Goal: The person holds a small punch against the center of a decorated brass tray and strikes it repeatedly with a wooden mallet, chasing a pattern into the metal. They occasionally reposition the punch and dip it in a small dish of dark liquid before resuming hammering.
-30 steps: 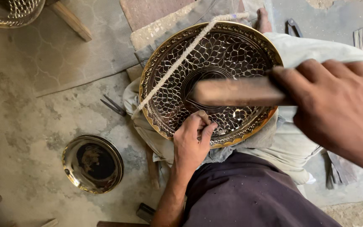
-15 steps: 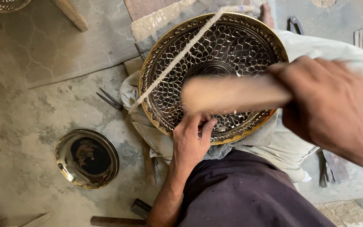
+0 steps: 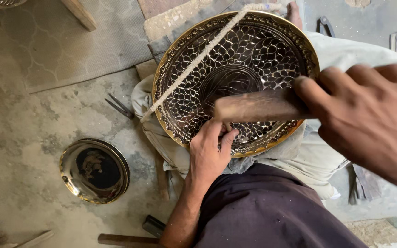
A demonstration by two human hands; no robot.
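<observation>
From my remote feed: engraved brass tray (image 3: 253, 55) rests on the lap, left hand (image 3: 210, 154) pinched on a small tool at its near rim, right hand (image 3: 368, 115) clamped on a wooden mallet (image 3: 258, 105) raised just above.

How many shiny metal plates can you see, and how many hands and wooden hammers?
Shiny metal plates: 2, the big patterned plate on the lap and the small plain plate on the floor
Hands: 2, the left hand and the right hand
Wooden hammers: 1, the wooden mallet in the right hand
Total: 5
</observation>
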